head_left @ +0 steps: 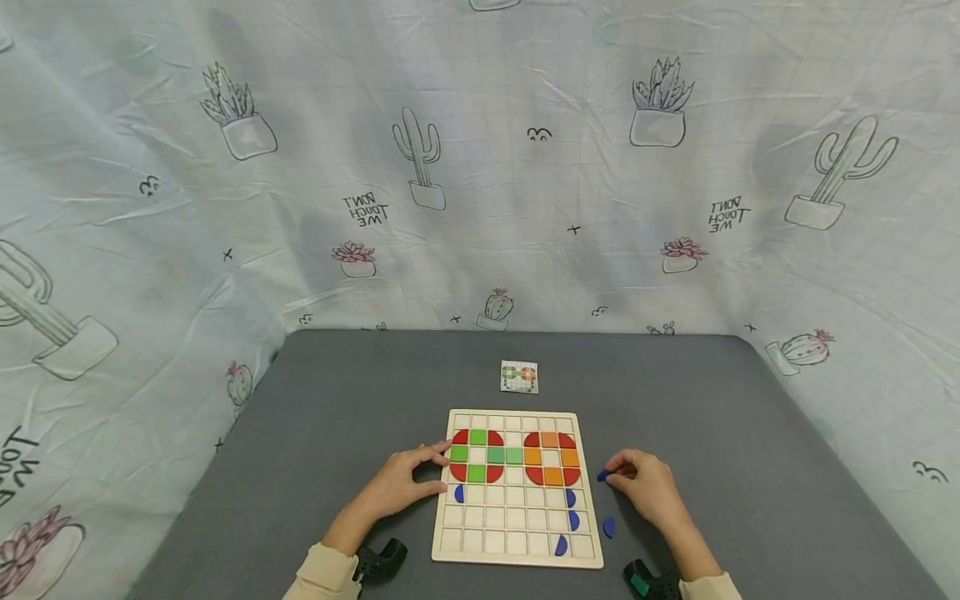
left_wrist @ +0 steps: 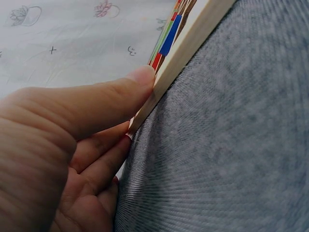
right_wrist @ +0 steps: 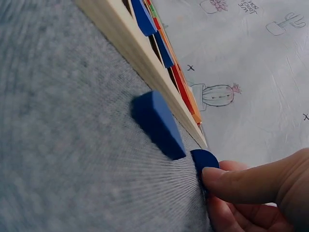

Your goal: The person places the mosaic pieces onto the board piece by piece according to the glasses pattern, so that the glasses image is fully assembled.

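Observation:
A wooden grid board (head_left: 495, 542) lies on the table with red, green and orange tiles in its upper rows. Lower down are several blue half-round tiles, one of them (head_left: 460, 494) at the left. My left hand (head_left: 397, 483) rests thumb and fingertips against the board's left edge; its thumb (left_wrist: 116, 94) lies along the wooden side. To the right of the board, my right hand (head_left: 645, 483) pinches a blue half-round tile (right_wrist: 205, 158) between thumb and fingers, low over the cloth. Another blue half-round tile (head_left: 609, 527) lies loose beside the board's right edge, nearer me.
A small pattern card (head_left: 519, 377) lies beyond the board, showing a coloured grid. Grey cloth (head_left: 360, 392) covers the table. Behind and around it hangs a pale curtain (head_left: 495, 167) printed with cacti.

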`<action>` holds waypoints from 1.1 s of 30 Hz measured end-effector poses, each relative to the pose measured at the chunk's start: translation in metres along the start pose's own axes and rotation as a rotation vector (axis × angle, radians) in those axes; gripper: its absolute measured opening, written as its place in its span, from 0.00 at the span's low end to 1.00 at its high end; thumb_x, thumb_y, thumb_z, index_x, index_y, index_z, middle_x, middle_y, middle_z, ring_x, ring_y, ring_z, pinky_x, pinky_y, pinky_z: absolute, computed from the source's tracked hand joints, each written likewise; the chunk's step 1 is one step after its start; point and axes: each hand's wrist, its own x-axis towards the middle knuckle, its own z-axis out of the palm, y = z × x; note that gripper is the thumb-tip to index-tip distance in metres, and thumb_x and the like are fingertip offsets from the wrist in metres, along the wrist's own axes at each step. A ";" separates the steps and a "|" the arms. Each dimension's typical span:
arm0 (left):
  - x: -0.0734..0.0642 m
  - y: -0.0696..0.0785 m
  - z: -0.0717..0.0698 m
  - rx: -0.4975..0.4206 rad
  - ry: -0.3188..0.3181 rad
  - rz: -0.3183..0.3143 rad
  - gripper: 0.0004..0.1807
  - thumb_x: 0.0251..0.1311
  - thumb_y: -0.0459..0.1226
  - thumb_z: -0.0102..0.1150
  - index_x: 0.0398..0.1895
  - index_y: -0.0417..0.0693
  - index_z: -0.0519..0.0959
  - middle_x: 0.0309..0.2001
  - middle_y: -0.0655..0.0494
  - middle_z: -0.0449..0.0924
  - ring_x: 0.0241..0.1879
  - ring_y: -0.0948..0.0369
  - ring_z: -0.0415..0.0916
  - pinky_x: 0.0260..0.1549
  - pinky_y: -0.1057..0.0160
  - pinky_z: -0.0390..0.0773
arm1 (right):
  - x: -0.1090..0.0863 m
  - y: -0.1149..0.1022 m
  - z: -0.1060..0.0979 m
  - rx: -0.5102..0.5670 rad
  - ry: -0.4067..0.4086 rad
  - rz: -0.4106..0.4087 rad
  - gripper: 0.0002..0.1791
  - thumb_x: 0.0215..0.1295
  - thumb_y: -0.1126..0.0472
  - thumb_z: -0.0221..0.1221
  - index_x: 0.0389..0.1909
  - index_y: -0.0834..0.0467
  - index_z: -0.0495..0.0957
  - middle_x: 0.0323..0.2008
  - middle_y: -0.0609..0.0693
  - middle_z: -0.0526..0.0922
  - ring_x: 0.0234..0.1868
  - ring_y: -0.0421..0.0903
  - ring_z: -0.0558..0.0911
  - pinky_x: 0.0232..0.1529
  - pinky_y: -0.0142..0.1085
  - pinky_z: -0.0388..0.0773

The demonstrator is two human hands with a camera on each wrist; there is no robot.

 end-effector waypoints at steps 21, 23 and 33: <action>-0.002 -0.002 0.001 -0.001 -0.012 -0.008 0.19 0.52 0.49 0.67 0.45 0.51 0.80 0.65 0.55 0.71 0.67 0.49 0.64 0.68 0.43 0.58 | 0.001 -0.022 0.003 0.408 -0.205 -0.076 0.08 0.63 0.66 0.60 0.39 0.66 0.81 0.38 0.57 0.84 0.36 0.43 0.83 0.36 0.28 0.83; -0.002 -0.001 0.001 -0.006 -0.014 -0.006 0.19 0.52 0.49 0.67 0.45 0.51 0.80 0.65 0.55 0.71 0.67 0.49 0.64 0.68 0.43 0.58 | 0.001 -0.029 0.006 0.444 -0.237 -0.098 0.10 0.63 0.65 0.60 0.41 0.68 0.80 0.39 0.59 0.84 0.37 0.44 0.83 0.37 0.28 0.83; -0.002 0.000 0.000 -0.013 -0.010 -0.009 0.21 0.52 0.49 0.67 0.46 0.49 0.80 0.65 0.54 0.70 0.67 0.49 0.64 0.68 0.41 0.59 | 0.002 -0.072 0.040 0.450 -0.343 -0.219 0.09 0.64 0.62 0.60 0.39 0.64 0.83 0.38 0.56 0.85 0.34 0.37 0.81 0.34 0.26 0.80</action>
